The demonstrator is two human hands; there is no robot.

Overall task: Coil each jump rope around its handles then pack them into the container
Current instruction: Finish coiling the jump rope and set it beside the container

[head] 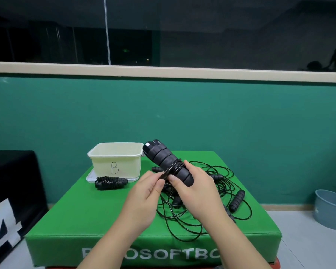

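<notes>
Jump rope handles (164, 161), two black foam ones side by side, are held up in the air over the green padded box (97, 214). They tilt up and to the left, toward the container (115, 159). A few loops of thin black cord (175, 166) go around their middle.

The right hand (197, 188) wraps around the low end of the handles, with its thumb on the front. The left hand (146, 191) pinches the cord just beside the loops, between thumb and fingers.

The container is cream colored, open on top, with a letter B on its front. It sits on a clear lid (91, 177) at the back left of the box. Just in front of it lies a coiled rope (111, 182), all wound up.

To the right, under and behind the hands, lies a messy pile of ropes (211, 200) with more black handles in it.

A blue bin (330, 208) stands on the floor at the right. A black box (10, 191) with a white number stands at the left.
</notes>
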